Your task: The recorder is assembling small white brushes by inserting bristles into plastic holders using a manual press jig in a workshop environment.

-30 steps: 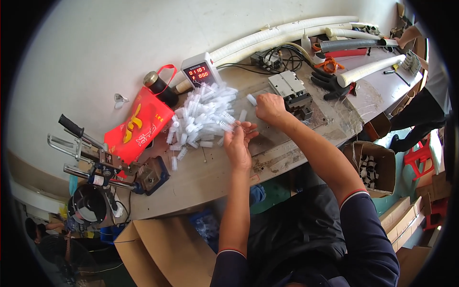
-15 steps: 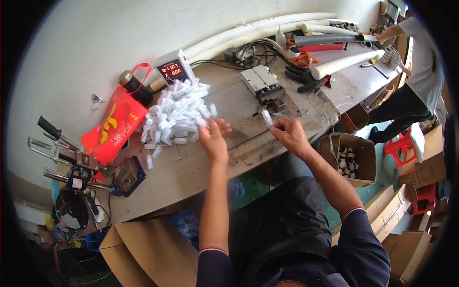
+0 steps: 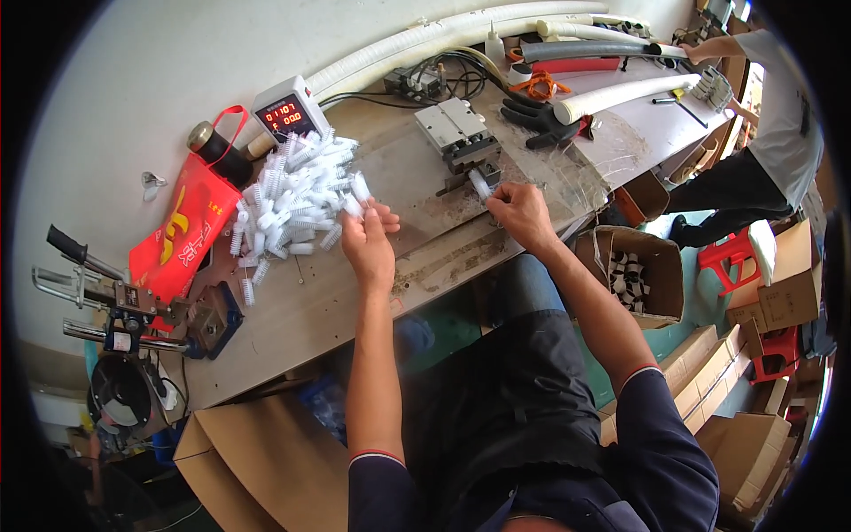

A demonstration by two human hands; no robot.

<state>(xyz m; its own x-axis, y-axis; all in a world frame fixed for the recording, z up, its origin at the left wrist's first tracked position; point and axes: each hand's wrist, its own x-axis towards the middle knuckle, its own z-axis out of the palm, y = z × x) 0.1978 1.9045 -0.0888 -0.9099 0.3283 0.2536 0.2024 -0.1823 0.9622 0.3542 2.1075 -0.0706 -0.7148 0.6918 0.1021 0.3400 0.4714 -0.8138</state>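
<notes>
My right hand [image 3: 521,213] pinches the near end of a small white bristle brush [image 3: 480,183], whose other end points at the dark metal block on the front of a small grey bench machine [image 3: 456,131]. The thumb and forefinger are pressed together. On the left, my left hand [image 3: 370,248] is at the near right edge of a heap of similar white brushes [image 3: 288,195]. Its fingers are curled, with another small white brush [image 3: 353,207] at the fingertips. Part of that grip is hidden behind the fingers.
A counter box with a red display [image 3: 288,111] stands behind the heap, near a red bag [image 3: 182,230] and a lever press [image 3: 142,310]. White tubes [image 3: 443,44] and a black glove [image 3: 539,122] lie farther back. A carton [image 3: 651,257] holds short pieces. Another person [image 3: 771,151] works at right.
My right hand has brought its brush against the front of the machine. My left fingers have drawn in by the heap. The whole view has shifted slightly.
</notes>
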